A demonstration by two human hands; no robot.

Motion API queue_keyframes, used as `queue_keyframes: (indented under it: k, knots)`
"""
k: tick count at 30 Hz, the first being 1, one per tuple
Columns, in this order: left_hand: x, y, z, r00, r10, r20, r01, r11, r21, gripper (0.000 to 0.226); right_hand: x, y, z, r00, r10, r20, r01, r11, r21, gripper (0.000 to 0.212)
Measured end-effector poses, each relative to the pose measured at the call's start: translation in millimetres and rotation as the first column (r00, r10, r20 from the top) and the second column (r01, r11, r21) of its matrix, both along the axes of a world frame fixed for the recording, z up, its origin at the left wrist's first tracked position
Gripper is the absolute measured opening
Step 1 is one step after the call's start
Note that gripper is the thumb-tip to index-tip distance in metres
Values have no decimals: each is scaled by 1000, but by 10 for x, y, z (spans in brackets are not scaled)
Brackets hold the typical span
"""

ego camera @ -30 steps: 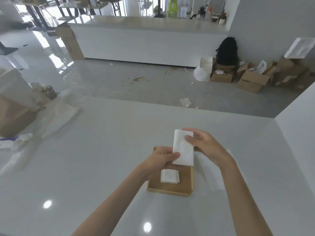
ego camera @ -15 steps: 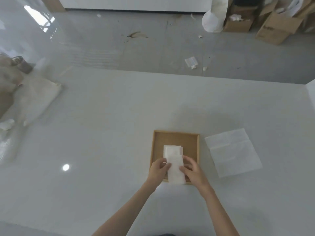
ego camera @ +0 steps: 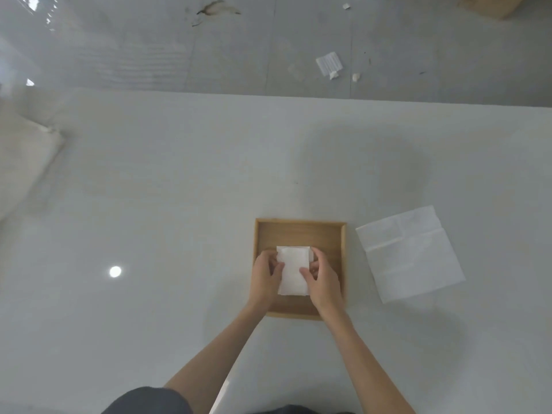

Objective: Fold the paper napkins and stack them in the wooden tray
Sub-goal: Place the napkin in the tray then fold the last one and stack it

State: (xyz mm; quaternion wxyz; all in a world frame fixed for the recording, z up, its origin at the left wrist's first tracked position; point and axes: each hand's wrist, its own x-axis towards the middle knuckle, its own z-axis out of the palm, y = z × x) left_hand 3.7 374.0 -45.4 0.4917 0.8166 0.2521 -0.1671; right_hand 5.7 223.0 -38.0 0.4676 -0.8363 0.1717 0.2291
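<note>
Head view, looking almost straight down: a square wooden tray (ego camera: pixel 300 231) sits on the pale counter (ego camera: pixel 179 204) just below the centre of the frame, and both hands are inside it. The left hand (ego camera: pixel 264 279) and the right hand (ego camera: pixel 324 280) pinch the two long sides of a folded paper napkin (ego camera: pixel 293 271), fingers (ego camera: pixel 306 271) curled narrow over its edges, thumbs on top. The napkin lies low over the tray floor in the near half; a thin white edge peeking out at its upper right suggests another folded napkin beneath (hard to be sure at this size). To the right of the tray, apart from it, an unfolded napkin (ego camera: pixel 410 255) lies flat on the counter, creased into quarters. The step in hand looks like setting this napkin on the stack. To do it well, I would square its far edge with whatever lies under it, press lightly along the fold so the layers do not spring open, then let go with both hands at once and lift straight up, since thin paper drags easily with a sliding fingertip. The open sheet on the right would be next to fold.
</note>
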Motion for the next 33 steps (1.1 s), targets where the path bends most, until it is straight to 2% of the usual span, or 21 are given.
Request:
queue_keyframes:
  k: [5, 8, 10, 12, 14, 17, 20, 23, 25, 27, 30, 33]
  knots:
    - [-114, 54, -4, 989, -125, 84, 117, 989, 93, 26, -79, -1, 11, 983, 120, 137, -96, 981, -168, 64]
    - [-216, 87, 5, 908, -382, 171, 327, 902, 283, 44, -174, -52, 20, 899, 339, 275, -203, 882, -425, 62]
    - [-249, 112, -6, 826, -556, 94, 476, 776, 414, 53, -222, -58, 6, 853, 451, 262, -244, 789, -563, 61]
    - [-248, 102, 15, 773, -633, -47, 588, 687, 427, 60, -269, -63, -12, 842, 504, 194, -289, 724, -626, 64]
    - [-237, 84, 40, 745, -654, -127, 639, 646, 418, 63, -285, -69, -18, 844, 512, 162, -302, 701, -646, 65]
    - [-212, 36, 110, 776, -621, -112, 596, 662, 455, 61, -252, -113, 58, 864, 446, 233, -245, 778, -579, 63]
    - [-49, -199, 186, 779, -627, -9, 528, 648, 549, 44, -146, -522, 158, 900, 203, 384, 12, 872, -489, 51]
    - [262, -680, 346, 720, -692, 46, 575, 632, 520, 19, 4, -1303, 210, 849, -118, 515, 354, 851, -389, 35]
    - [426, -1096, 429, 694, -718, 56, 637, 648, 418, 14, 99, -1781, 223, 834, -247, 493, 453, 817, -358, 30]
    - [475, -1534, 441, 753, -658, 29, 622, 725, 295, 17, 213, -2164, 207, 848, -308, 431, 477, 798, -369, 30]
    - [449, -2055, 346, 894, -431, -124, 445, 888, 119, 36, 391, -2552, 120, 886, -332, 324, 446, 802, -397, 36]
    - [492, -2367, 230, 952, -180, -246, 218, 966, 138, 52, 503, -2742, 17, 932, -298, 209, 360, 836, -414, 45]
